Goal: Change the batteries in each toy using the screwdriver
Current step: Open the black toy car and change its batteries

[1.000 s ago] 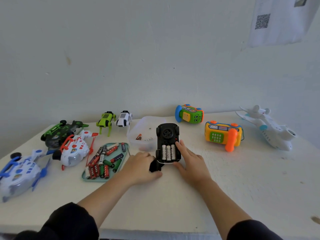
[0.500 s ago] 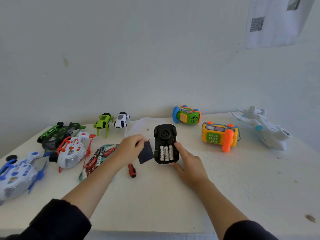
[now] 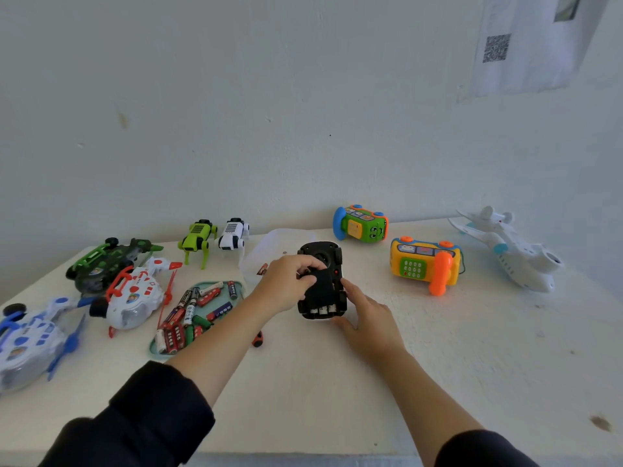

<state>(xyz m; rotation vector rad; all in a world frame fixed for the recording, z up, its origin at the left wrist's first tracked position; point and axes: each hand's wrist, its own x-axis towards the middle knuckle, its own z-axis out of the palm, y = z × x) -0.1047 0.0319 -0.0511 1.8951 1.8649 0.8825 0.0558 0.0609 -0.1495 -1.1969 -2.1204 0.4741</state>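
You've got the black toy car [image 3: 322, 281] flipped belly-up in the middle of the bench [image 3: 472, 348], and your left hand [image 3: 286, 284] is pinching the black battery cover [image 3: 320, 284] right over the compartment, so this looks like the close-up step. The grip on the cover is a curled pinch at its far end; your right hand [image 3: 365, 318] is spread, straight fingers bracing the car's side. The ends of the batteries [image 3: 322, 310] are showing at the near edge, so I'd say the cover isn't seated yet. Tip: hook the tabs in at one end first, then press the other end flat, and don't force it if a cell is sitting proud. Keep that right hand steadying the car so it doesn't skid. The screwdriver [image 3: 258, 340] is just beside your left forearm, red handle poking out, easy reach for the screw. The teal tray [image 3: 236, 284] of loose batteries sits to the left.
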